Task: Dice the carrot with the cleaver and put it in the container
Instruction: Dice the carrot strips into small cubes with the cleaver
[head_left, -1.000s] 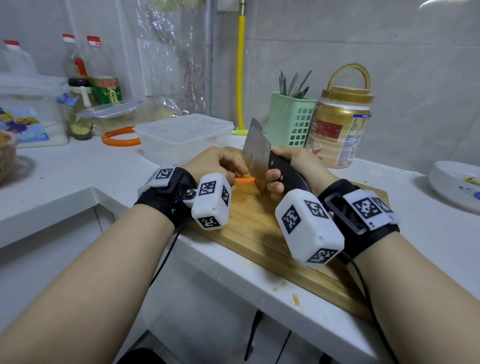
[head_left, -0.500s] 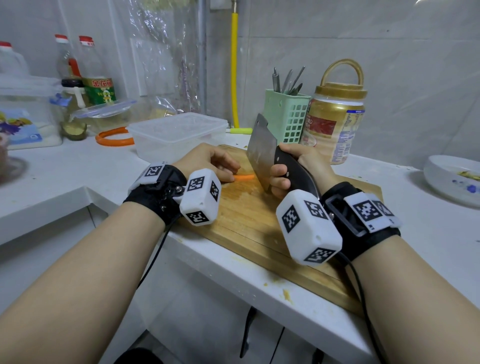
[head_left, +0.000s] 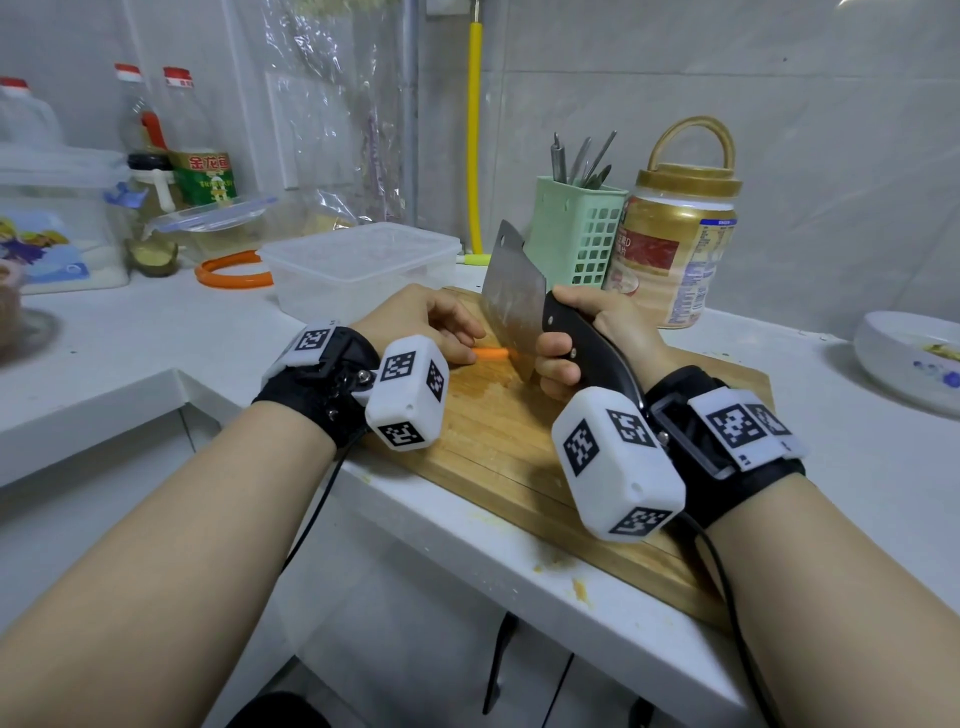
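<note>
An orange carrot piece (head_left: 491, 354) lies on the wooden cutting board (head_left: 493, 441), mostly hidden under my left hand (head_left: 421, 325), whose curled fingers hold it down. My right hand (head_left: 597, 338) grips the black handle of the steel cleaver (head_left: 511, 299). The blade stands nearly upright with its edge down at the carrot's exposed right end. A clear plastic container (head_left: 358, 270) sits just behind my left hand, beyond the board's far left corner.
A green utensil basket (head_left: 576, 234) and a gold-lidded jar (head_left: 675, 249) stand behind the board. A white bowl (head_left: 909, 358) is at the far right. Bottles, a lidded box and an orange ring (head_left: 234, 270) crowd the back left. The counter edge runs close below the board.
The cleaver blade has shifted slightly along the carrot and a little more of the orange piece shows. Both hands keep their holds.
</note>
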